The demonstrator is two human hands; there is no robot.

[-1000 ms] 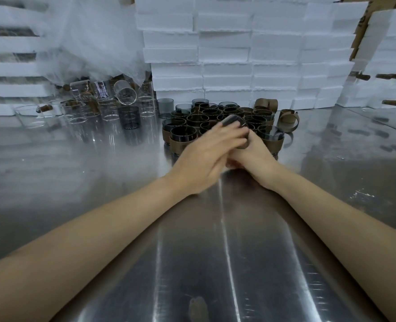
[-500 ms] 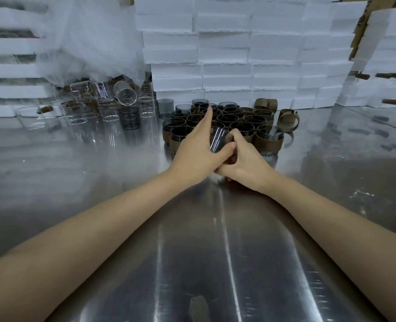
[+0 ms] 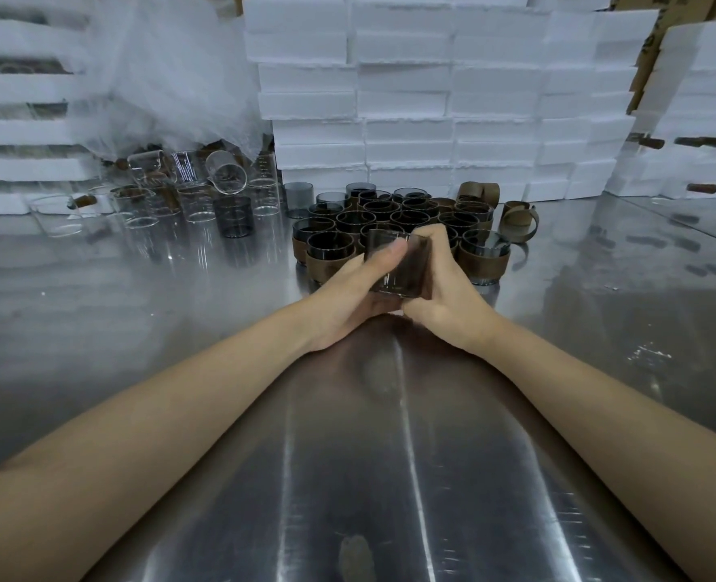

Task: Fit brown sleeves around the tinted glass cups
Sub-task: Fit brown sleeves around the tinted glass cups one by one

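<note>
While both forearms reach out over the steel desk (image 3: 205, 312), the left grip (image 3: 350, 287) and the right grip (image 3: 446, 287) close from either side on one tinted glass cup (image 3: 394, 270). The cup sits between the palms, just in front of the cluster of sleeved cups (image 3: 335, 241). The left grip cradles it from below and the left, with the thumb laid across the wall near the rim. The right grip curls its fingers round the right side, where a brown sleeve (image 3: 426, 262) shows as a dark band, too blurred to tell how far on it is. Whether the cup's base touches the desk I cannot tell. Loose sleeves (image 3: 518, 218) lie right of the cluster, clear glasses (image 3: 188, 203) stand to its left, and white foam boxes (image 3: 410, 98) are stacked behind.
</note>
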